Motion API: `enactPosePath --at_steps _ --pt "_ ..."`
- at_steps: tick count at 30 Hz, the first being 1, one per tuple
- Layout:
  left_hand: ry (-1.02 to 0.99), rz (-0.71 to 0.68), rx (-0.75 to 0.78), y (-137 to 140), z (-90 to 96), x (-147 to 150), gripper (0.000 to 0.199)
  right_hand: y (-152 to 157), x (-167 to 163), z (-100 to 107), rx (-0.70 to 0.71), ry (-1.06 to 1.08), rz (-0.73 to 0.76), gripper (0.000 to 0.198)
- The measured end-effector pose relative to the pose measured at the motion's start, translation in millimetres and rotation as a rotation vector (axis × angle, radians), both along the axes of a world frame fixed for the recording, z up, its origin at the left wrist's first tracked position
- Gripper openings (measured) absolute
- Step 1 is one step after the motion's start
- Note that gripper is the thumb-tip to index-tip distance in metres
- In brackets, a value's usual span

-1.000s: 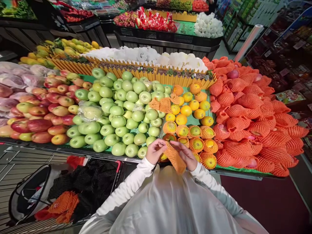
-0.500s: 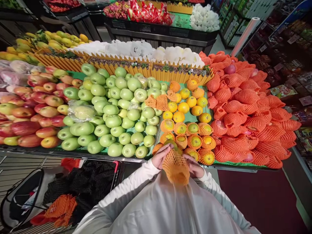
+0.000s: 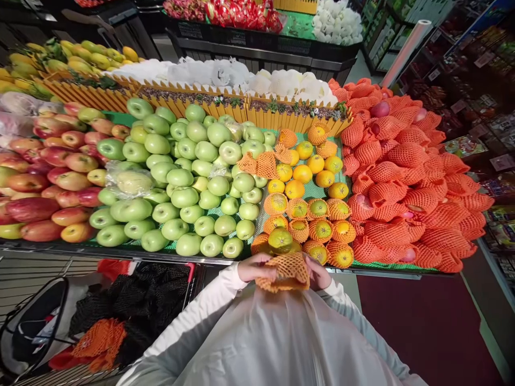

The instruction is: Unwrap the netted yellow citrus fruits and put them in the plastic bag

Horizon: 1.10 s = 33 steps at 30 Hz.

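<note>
Both my hands grip an orange foam fruit net (image 3: 287,271) in front of my body, at the near edge of the display. My left hand (image 3: 257,266) pinches its left side, and my right hand (image 3: 317,272) has its right side, with those fingers partly hidden. Just beyond the net a greenish-yellow orange (image 3: 280,239) sits on top of the near row, bare on its upper side. Netted oranges (image 3: 323,230) stand in rows behind it, with several bare oranges (image 3: 302,173) farther back. Loose foam nets (image 3: 265,164) lie at the edge of the green apples.
Green apples (image 3: 183,177) and red apples (image 3: 56,182) fill the left. Red-netted fruit (image 3: 398,177) is piled on the right. A low orange picket fence (image 3: 193,107) runs behind. At lower left a wire cart (image 3: 36,273) holds black and orange nets.
The foam net, hanging long below my hands before, is now bunched shorter and held wider. The greenish-yellow orange, mostly hidden by my hands earlier, now shows beyond the net.
</note>
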State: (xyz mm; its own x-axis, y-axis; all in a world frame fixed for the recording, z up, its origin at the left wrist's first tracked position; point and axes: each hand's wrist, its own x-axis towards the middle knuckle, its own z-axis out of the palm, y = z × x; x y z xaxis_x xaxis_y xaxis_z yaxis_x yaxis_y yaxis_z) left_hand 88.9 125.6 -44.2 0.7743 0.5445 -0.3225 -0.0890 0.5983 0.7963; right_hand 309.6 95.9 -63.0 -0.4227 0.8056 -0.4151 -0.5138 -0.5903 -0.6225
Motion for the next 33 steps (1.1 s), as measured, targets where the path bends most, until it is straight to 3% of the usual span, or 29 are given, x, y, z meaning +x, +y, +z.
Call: enactPosePath --at_steps 3,5,8,11,14,17,24,26,30,32,33 --pt "0.091 0.285 0.014 11 -3.8 7 0.060 8 -3 -16 0.111 -0.248 0.034 0.045" --pt "0.127 0.397 0.058 20 -12.7 13 0.061 23 -6 -21 0.231 -0.403 -0.019 0.047" --pt "0.210 0.541 0.219 36 -30.3 20 0.065 57 -14 -18 0.338 -0.538 -0.127 0.047" --pt "0.417 0.676 0.426 49 -43.4 24 0.061 87 -21 -14 0.411 -0.650 -0.239 0.048" --pt "0.658 0.709 0.534 53 -45.4 25 0.044 98 -24 -18 0.424 -0.734 -0.251 0.050" --pt "0.867 0.654 0.573 47 -41.9 25 0.035 91 -20 -29 0.432 -0.801 -0.228 0.050" --pt "1.083 0.614 0.633 35 -38.8 31 0.032 76 -19 -31 0.473 -0.872 -0.214 0.051" --pt "0.968 0.675 0.625 32 -29.7 35 0.039 75 -20 -22 0.450 -0.807 -0.231 0.055" --pt "0.357 0.915 0.542 24 2.7 43 0.051 64 -22 6 0.364 -0.597 -0.241 0.065" --pt "0.221 0.943 0.567 21 15.0 49 0.047 58 -23 21 0.306 -0.500 -0.257 0.067" --pt "0.146 0.922 0.504 20 17.9 54 0.053 56 -23 28 0.274 -0.443 -0.277 0.066"
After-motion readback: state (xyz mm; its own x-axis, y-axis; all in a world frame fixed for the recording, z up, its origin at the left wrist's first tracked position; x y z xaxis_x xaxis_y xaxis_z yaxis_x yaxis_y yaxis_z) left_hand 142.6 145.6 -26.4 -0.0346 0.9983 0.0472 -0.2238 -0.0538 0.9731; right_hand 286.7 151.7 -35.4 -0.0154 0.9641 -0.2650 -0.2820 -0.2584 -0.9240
